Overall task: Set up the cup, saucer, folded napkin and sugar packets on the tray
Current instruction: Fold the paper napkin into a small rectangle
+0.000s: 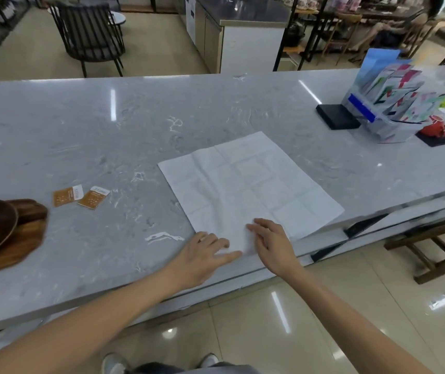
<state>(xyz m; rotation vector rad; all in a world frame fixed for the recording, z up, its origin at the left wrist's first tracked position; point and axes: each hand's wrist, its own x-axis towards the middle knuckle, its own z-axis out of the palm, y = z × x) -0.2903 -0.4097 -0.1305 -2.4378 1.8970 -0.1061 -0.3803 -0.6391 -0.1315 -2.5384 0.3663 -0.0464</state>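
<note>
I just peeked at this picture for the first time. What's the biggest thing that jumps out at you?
The big white napkin spread flat in the middle of the grey marble counter, with the left hand and right hand resting on its near corner. To the left lie two orange sugar packets, and a wooden tray sits at the far left edge.

Honestly nothing here is readable. The two sugar packets [81,196] at the left of the frame have small print on their white ends and a pale pattern on the brown part, but it's too tiny and blurry to make out a word. The leaflets in the clear holder [388,103] at the upper right show coloured blocks only, no legible letters. The white cabinet [190,17] at the top centre carries a dark label or two, also unreadable. No numbers, brands or signs I can actually read anywhere.
</note>
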